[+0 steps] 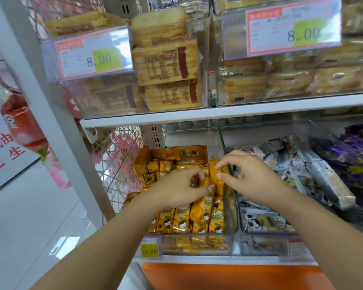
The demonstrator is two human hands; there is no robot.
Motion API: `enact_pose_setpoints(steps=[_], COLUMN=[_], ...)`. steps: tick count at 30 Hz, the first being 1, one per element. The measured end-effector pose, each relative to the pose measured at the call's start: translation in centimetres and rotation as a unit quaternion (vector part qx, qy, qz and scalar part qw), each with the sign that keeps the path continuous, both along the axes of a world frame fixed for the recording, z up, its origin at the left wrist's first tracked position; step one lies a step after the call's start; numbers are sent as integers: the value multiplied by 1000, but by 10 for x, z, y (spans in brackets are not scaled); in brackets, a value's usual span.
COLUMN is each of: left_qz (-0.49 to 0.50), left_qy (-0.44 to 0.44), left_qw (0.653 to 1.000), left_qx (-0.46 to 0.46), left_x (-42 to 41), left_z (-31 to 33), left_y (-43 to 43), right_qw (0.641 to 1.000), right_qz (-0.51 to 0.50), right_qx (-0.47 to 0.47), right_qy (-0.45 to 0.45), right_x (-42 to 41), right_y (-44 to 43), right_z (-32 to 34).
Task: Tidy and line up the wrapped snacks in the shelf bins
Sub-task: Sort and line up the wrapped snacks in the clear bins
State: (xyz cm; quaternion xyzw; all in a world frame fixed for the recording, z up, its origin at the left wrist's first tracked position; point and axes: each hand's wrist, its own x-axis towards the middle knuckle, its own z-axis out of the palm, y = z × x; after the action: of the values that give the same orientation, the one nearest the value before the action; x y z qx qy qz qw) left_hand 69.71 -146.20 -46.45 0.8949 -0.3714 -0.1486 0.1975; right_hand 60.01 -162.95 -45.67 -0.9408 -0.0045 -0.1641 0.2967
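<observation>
A: Nearest: two bare forearms coming in from the lower edge; left hand (pixel 176 189) first; state?

B: Fingers curled tight, thumb tip pressed on a yellow wrapper; a narrow pinch; whether it shares the right hand's pack or grips a neighbour, cannot tell.

A: What lies left of it?

B: Wire mesh (pixel 117 164) as side panel; then the bin (pixel 232 214), clear-walled, on the lower shelf; the yellow packs (pixel 197 220) in its front row stand lined up, faces forward; those at the back lie jumbled, some flat, some tilted.

A: Right hand (pixel 252 174)?

B: Thumb and forefinger pinch the upright pack (pixel 213 171) by its edges; other fingers loosely arched; the pack stands just beside the bin's right wall, behind the front row.

A: Further right?

B: Grey packs (pixel 298 170) heaped slantwise in the next bin; purple packs (pixel 348 160) beyond them.

A: What could go wrong?

B: Judgement only: the wrapper looks slick and the grip is light, so the pack may slip and drop flat across the row; pressing it into a tight gap could tip its neighbours one after another; too hard a squeeze might crush the snack inside; the right wrist hangs over the divider, so a careless pull back could drag grey packs out of place.
</observation>
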Motion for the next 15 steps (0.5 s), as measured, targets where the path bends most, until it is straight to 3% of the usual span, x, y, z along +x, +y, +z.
enact_pose_setpoints(steps=[3, 6, 8, 11, 15], left_qz=[15, 37, 15, -70, -103], left_qy=[-98, -33, 4, -2, 17], left_qw=[992, 991, 995, 995, 986], left_qx=[73, 122, 103, 74, 133], left_x=[-6, 1, 6, -1, -1], left_z=[-8, -5, -3, -2, -2], left_y=[-6, -1, 1, -6, -7], right_qw=[1000, 1000, 1000, 1000, 1000], right_qz=[-5, -2, -1, -1, -1], right_qx=[0, 2, 5, 9, 3], right_qy=[0, 4, 8, 9, 13], right_x=[1, 1, 0, 0, -1], right_y=[1, 1, 0, 1, 1], right_z=[0, 0, 0, -1, 0])
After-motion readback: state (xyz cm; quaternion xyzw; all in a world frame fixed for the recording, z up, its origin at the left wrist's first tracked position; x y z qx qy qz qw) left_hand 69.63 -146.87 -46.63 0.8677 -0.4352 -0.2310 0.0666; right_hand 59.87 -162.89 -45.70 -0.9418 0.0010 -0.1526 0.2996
